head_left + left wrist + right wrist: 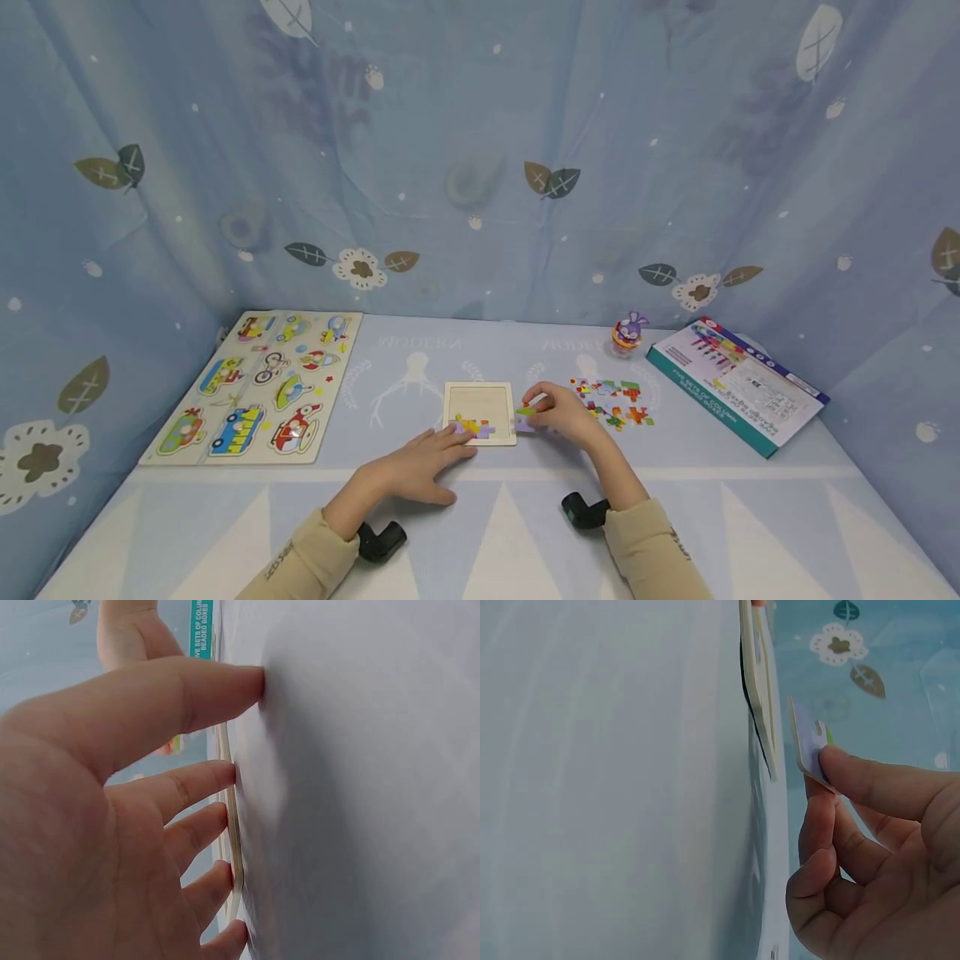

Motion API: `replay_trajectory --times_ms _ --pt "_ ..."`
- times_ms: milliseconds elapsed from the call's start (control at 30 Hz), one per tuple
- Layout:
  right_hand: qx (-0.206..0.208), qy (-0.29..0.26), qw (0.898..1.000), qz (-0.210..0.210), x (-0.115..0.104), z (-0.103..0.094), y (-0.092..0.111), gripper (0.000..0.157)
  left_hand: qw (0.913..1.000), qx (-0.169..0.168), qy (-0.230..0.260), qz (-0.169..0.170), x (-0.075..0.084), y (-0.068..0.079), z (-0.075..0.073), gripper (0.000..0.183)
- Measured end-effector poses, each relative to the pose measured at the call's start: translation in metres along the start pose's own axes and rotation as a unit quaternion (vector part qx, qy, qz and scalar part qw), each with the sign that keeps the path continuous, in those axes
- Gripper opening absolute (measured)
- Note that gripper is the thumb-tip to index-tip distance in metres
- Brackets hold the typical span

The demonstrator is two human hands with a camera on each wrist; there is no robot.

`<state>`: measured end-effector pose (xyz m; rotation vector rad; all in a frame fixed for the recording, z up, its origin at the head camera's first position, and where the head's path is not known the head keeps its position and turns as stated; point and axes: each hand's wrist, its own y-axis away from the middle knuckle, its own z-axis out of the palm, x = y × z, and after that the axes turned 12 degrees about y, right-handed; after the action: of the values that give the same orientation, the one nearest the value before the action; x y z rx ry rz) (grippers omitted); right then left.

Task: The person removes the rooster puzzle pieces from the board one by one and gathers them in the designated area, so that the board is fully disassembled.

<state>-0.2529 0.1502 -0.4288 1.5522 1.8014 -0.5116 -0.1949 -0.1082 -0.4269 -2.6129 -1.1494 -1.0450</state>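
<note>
A square wooden puzzle tray (480, 389) lies mid-table, with several joined yellow and purple pieces (480, 429) along its lower left inside. My left hand (420, 467) lies spread out, its fingertips touching the tray's lower left edge; in the left wrist view the fingers (196, 832) look straight and meet the tray's side. Just right of the tray, my right hand (567, 414) pinches a purple and green puzzle piece (524, 419) between thumb and fingers. The right wrist view shows this piece (808, 739) raised off the table, tilted, apart from the tray edge (761, 697).
Several loose puzzle pieces (618, 404) are scattered right of my right hand. A purple rabbit-eared toy (628, 333) stands behind them, beside a teal-edged box (738, 383). On the left lies a large vehicle peg board (258, 387). A curtain (480, 167) closes off the back.
</note>
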Motion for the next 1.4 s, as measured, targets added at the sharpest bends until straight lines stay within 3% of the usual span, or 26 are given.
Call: replay_trajectory --times_ms 733,1033,1400 --pt "0.023 0.0 1.0 0.012 0.038 -0.036 0.017 0.024 1.0 0.0 0.006 -0.002 0.0 0.0 0.0 0.063" --pt "0.026 -0.027 0.999 0.025 0.053 -0.05 0.025 0.026 0.9999 -0.002 0.01 -0.001 -0.002 0.0 0.0 0.063" --pt "0.015 -0.079 0.994 0.07 0.072 -0.07 0.043 0.028 1.0 -0.003 0.008 -0.004 -0.003 0.0 0.001 0.064"
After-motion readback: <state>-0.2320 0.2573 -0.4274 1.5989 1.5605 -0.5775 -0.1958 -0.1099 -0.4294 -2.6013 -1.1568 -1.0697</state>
